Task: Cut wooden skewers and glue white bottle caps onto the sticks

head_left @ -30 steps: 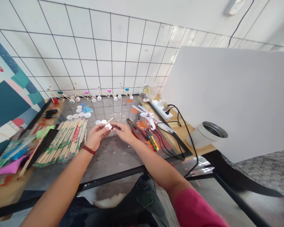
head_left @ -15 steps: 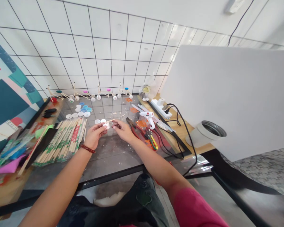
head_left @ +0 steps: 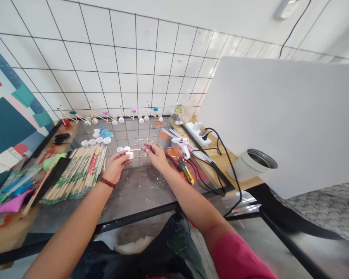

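Head view: left hand (head_left: 115,167) partly hides a white plastic cap (head_left: 130,155).

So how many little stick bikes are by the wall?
4, in a row along the tiled wall: green-seat bike, pink-seat bike, another pink-seat bike, blue-seat bike. Others may be hidden.

White square wall tiles (head_left: 128,66) ruled with thin black lines fill the view from 10 to 1 o'clock, beneath a white ceiling (head_left: 221,19) with a small light fitting (head_left: 286,9) at 1 o'clock. A large white board (head_left: 287,120) stands at 2 to 3 o'clock, and a teal-and-pink painted panel (head_left: 11,124) leans at 9 o'clock. A grey patterned floor (head_left: 331,205) shows at 4 o'clock, beside the black-framed table (head_left: 133,217).
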Motion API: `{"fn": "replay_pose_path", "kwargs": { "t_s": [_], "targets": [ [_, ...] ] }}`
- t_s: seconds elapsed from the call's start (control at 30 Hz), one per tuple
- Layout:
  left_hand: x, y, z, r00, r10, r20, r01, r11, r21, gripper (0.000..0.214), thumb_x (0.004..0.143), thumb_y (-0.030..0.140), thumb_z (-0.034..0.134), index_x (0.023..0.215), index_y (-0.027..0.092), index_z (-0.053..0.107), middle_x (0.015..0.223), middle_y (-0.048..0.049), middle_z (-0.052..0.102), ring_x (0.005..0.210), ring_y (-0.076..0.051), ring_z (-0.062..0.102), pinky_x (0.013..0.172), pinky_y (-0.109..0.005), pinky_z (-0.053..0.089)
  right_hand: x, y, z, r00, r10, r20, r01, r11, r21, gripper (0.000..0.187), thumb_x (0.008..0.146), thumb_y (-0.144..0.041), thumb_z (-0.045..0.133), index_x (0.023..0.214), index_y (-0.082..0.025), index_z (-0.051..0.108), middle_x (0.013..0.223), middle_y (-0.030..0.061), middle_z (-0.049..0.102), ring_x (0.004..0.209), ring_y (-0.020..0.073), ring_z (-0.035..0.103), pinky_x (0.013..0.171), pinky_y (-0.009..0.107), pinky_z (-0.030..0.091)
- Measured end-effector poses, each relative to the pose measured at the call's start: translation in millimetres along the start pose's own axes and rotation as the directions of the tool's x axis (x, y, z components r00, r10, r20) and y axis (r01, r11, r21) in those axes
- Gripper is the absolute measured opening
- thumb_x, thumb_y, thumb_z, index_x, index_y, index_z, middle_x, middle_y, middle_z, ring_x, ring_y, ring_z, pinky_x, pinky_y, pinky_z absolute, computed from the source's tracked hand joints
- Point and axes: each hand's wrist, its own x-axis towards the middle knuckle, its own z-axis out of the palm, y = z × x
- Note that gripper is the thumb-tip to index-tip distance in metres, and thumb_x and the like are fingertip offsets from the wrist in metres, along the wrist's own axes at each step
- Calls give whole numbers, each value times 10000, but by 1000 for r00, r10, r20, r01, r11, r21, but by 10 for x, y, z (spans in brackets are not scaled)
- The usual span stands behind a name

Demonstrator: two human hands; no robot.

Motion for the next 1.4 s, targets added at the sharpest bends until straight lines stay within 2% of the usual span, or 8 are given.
{"fn": "replay_pose_path", "kwargs": {
  "t_s": [0.1,0.3,0.83,1.07,1.4],
  "targets": [
    [4,1,-1,1000,4,-2,-4,1000,4,276,511,209,859,748,129,742,800,-69,729,719,-149,652,684,-283,537,-14,-24,7,1000,-6,-2,6,1000,-18,237,860,-246,586,1053,-197,714,983,42,747,892,168,674,878,330,525],
    [11,4,-5,1000,-1,-9,0,1000,-6,282,485,205,866,725,134,736,764,-54,721,701,-142,655,654,-257,548,-33,-31,32,1000,-12,13,13,999,-38,219,852,-225,590,1010,-196,738,1007,41,749,905,166,676,892,323,520],
    [-1,18,5,1000,-25,-7,25,1000,-10,255,509,171,859,728,130,734,725,-42,721,649,-117,649,623,-223,555,-35,-16,59,999,6,37,-5,1000,-29,231,852,-199,592,1040,-190,726,995,36,744,908,155,675,894,310,521],
    [-16,31,10,1000,-25,16,25,999,-22,251,533,146,849,749,132,721,786,-54,740,710,-144,680,673,-257,571,-33,-12,70,999,6,38,-5,1000,-24,238,849,-194,592,1048,-190,723,978,34,745,894,153,676,896,313,525],
    [-11,37,8,997,-50,54,55,993,-101,226,531,101,795,719,147,678,776,-29,736,695,-164,703,725,-309,595,46,-25,-21,999,-13,-40,13,1000,17,229,856,-206,590,1046,-195,717,981,39,751,879,156,690,868,309,534]
  ]
}}
